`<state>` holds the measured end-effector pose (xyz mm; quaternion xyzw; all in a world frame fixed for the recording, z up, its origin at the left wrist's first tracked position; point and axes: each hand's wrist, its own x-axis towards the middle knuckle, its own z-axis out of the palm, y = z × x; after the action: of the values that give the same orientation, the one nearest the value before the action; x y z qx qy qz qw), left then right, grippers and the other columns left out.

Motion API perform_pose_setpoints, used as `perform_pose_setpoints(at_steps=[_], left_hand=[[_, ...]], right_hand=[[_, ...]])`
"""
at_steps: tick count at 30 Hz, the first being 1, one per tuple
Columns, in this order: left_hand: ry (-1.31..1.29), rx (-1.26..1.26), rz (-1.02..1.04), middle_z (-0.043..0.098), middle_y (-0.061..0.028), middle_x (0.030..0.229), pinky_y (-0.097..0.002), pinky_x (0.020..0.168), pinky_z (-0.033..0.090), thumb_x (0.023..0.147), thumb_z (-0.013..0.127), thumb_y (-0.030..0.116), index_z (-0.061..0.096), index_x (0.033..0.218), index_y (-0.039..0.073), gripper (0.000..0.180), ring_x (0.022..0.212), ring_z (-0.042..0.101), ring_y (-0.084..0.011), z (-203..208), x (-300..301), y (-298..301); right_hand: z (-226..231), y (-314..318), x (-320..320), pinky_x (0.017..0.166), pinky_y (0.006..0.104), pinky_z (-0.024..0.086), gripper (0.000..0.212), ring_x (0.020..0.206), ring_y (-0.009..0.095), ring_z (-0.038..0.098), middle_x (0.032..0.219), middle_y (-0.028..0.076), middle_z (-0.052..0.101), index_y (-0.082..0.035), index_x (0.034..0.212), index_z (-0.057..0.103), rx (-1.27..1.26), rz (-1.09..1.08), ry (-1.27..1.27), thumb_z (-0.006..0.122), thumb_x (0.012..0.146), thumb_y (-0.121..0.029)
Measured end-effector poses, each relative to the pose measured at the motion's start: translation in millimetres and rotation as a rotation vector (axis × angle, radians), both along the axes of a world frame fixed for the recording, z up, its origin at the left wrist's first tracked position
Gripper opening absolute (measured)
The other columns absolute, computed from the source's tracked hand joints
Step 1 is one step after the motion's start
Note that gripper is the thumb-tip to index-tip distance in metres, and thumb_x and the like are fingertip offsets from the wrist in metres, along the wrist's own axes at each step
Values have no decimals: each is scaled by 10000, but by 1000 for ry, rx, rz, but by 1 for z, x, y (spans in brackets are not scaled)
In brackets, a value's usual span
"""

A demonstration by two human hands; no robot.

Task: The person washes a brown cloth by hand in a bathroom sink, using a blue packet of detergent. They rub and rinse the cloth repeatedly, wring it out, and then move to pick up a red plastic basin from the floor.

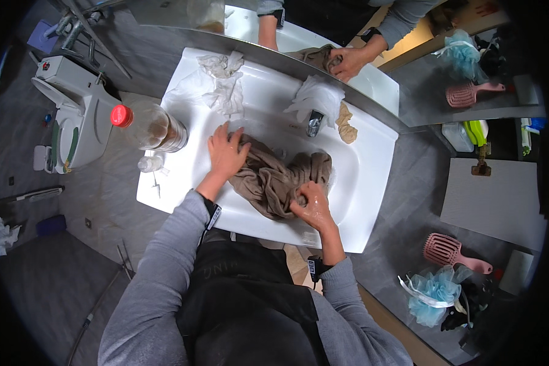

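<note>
A wet, bunched brown cloth [265,183] lies in the white washbasin [355,165]. My left hand [227,152] rests at its left end with fingers spread, the thumb side touching the fabric. At the near right part of the cloth, my right hand [313,206] has its fingers closed on a fold, and its skin looks wet. The kind of garment or towel cannot be made out. Behind the cloth stands the dark faucet [315,124], with white crumpled tissue [317,100] draped around it.
A large red-capped bottle [158,129] and a small clear bottle [150,163] stand on the basin's left rim. Crumpled white tissue [226,91] and a tan scrap [346,124] lie along the back. A mirror [372,100] borders the basin. Left is a toilet [79,122]; right, a pink hairbrush [454,252].
</note>
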<state>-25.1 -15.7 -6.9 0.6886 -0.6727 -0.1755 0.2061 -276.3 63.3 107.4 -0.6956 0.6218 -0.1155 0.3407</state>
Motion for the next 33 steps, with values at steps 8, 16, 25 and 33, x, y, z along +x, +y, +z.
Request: perform_pose_setpoints(at_steps=[8, 16, 25, 33], left_hand=[[-312, 247, -360, 119, -145, 1551, -662, 1070, 96, 808, 564, 432, 226, 1497, 244, 790, 1408, 38, -446, -13, -39, 34], [-453, 273, -522, 402, -60, 1381, -533, 1035, 265, 730, 674, 316, 417, 1384, 200, 712, 1288, 316, -337, -50, -33, -15], [-345, -92, -328, 619, -108, 1148, -413, 875, 463, 869, 510, 215, 626, 1139, 155, 300, 1028, 598, -305, -84, -42, -68], [627, 477, -70, 664, -54, 822, -291, 742, 465, 870, 613, 301, 688, 970, 82, 252, 783, 598, -143, 7, -12, -49]], right_hand=[[-62, -44, 66, 1029, 527, 282, 750, 1295, 452, 289, 1434, 288, 269, -91, 1364, 391, -407, 95, 313, 662, 714, -349], [-121, -88, 80, 988, 582, 274, 707, 1163, 353, 440, 1263, 193, 467, -99, 1332, 416, -111, 196, 506, 619, 752, -447], [-191, -150, 62, 912, 541, 404, 449, 988, 415, 585, 1038, 220, 629, -70, 1079, 646, -189, -47, 367, 487, 889, -445], [-120, -144, 40, 843, 402, 473, 453, 953, 385, 622, 1015, 209, 659, -65, 1042, 669, 40, -208, -238, 587, 831, -457]])
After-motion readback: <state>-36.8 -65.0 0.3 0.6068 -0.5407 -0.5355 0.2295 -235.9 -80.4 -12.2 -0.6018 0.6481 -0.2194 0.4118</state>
